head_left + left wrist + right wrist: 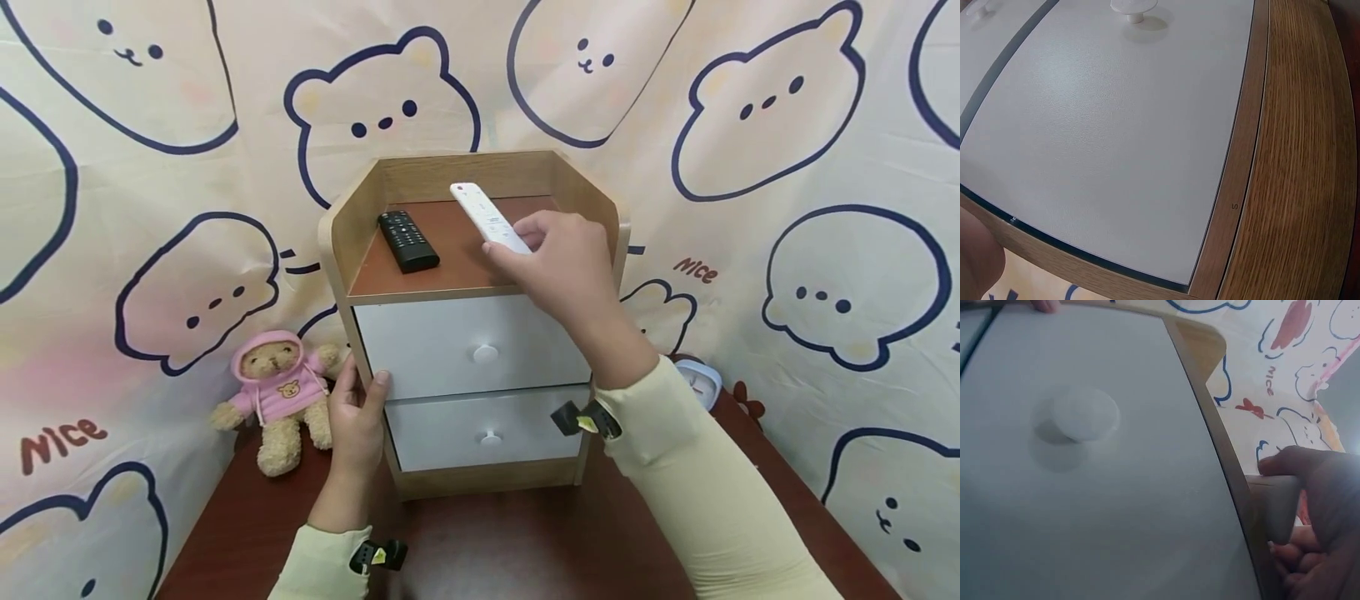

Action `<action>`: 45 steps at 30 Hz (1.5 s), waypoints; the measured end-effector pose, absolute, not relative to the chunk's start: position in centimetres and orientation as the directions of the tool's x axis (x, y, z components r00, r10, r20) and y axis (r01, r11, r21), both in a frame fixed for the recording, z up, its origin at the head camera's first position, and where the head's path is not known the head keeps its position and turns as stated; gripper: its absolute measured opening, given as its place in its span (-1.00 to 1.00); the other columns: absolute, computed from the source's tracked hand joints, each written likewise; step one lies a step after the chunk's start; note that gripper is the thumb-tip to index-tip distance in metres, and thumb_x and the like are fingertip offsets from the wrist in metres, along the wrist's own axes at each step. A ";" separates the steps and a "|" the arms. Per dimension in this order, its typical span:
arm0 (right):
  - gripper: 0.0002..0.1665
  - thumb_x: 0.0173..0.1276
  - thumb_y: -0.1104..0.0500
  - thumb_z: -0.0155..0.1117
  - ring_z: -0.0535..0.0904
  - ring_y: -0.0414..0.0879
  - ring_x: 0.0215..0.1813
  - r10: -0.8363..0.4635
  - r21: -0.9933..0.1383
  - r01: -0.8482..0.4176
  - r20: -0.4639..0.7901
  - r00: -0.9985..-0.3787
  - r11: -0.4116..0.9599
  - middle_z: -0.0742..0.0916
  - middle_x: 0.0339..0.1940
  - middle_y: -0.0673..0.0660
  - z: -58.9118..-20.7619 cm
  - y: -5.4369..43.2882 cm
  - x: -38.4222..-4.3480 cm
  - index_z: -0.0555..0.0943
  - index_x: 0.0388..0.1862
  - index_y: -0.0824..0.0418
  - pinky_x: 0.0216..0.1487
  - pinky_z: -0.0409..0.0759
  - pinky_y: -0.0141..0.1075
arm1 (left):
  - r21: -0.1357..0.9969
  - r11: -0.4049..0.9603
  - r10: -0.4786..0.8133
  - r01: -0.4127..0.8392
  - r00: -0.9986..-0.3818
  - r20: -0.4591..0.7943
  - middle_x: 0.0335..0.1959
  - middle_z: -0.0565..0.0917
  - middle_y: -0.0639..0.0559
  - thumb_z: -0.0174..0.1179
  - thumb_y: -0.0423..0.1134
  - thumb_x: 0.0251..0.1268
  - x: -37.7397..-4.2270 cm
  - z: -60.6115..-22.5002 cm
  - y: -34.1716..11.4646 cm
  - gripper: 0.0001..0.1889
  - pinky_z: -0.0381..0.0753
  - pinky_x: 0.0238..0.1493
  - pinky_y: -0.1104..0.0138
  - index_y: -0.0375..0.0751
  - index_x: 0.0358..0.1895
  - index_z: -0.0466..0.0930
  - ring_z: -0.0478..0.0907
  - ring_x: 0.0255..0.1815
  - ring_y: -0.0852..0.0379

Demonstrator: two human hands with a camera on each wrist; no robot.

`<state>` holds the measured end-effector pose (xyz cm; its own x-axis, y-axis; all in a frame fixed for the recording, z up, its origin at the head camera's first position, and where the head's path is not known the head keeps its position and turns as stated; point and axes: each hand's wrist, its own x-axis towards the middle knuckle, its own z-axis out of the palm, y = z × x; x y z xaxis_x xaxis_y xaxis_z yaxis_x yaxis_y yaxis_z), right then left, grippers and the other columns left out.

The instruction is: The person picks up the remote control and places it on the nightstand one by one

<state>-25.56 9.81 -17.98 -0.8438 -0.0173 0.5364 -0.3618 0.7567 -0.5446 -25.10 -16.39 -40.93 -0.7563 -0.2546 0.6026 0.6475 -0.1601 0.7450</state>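
Note:
A white remote control (491,218) slants over the cabinet's top shelf, its lower end pinched between the thumb and fingers of my right hand (573,267). The right wrist view shows the remote's near end (1282,512) in that grip, beside the cabinet's front edge. A black remote control (407,242) lies on the brown shelf (457,279), toward the left. My left hand (356,425) rests against the left side of the small wooden cabinet (491,475), thumb by the front edge and fingers along the side. Only part of the thumb (979,256) shows in the left wrist view.
Two white drawers, an upper drawer (435,342) and a lower drawer (442,437), are closed, each with a round knob. A teddy bear (281,400) in a pink hoodie sits left of the cabinet. At the right stands a pale clock (699,383) on the dark red table (487,550).

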 end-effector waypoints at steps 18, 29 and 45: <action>-0.55 0.40 -0.21 0.37 0.62 -0.04 -0.36 -0.056 -0.379 -0.199 0.356 -0.933 0.904 0.63 -0.53 0.04 -16.1 5.2 -29.3 0.64 -0.45 0.11 -0.41 0.37 -0.28 | 0.752 -0.161 -0.257 0.640 -0.763 0.594 0.24 0.68 0.04 0.12 -0.46 0.60 -25.2 -40.9 -16.2 -0.47 0.56 0.25 0.39 -0.17 0.56 0.51 0.56 0.28 0.12; -0.53 0.47 -0.24 0.31 0.66 -0.01 -0.29 -0.047 -0.308 -0.170 0.367 -0.929 0.936 0.72 -0.38 0.09 -16.3 4.5 -29.4 0.71 -0.27 0.16 -0.37 0.49 -0.27 | 0.737 -0.181 -0.256 0.651 -0.755 0.604 0.22 0.69 0.05 0.11 -0.48 0.59 -25.2 -40.9 -16.2 -0.48 0.56 0.22 0.39 -0.19 0.54 0.52 0.56 0.25 0.13; -0.40 0.55 -0.31 0.16 0.64 -0.02 -0.32 -0.045 -0.291 -0.174 0.403 -0.914 0.941 0.70 -0.39 0.10 -16.7 4.5 -28.8 0.70 -0.37 0.16 -0.39 0.49 -0.25 | 0.740 -0.182 -0.259 0.648 -0.757 0.599 0.16 0.70 0.05 0.11 -0.48 0.58 -25.1 -40.9 -16.2 -0.50 0.58 0.19 0.39 -0.20 0.51 0.54 0.59 0.21 0.15</action>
<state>-28.78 4.53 -16.74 -0.9143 -0.0446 0.4027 -0.1741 0.9407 -0.2912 -25.14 -16.22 -40.92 -0.7572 -0.2592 0.5995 0.6479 -0.1825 0.7395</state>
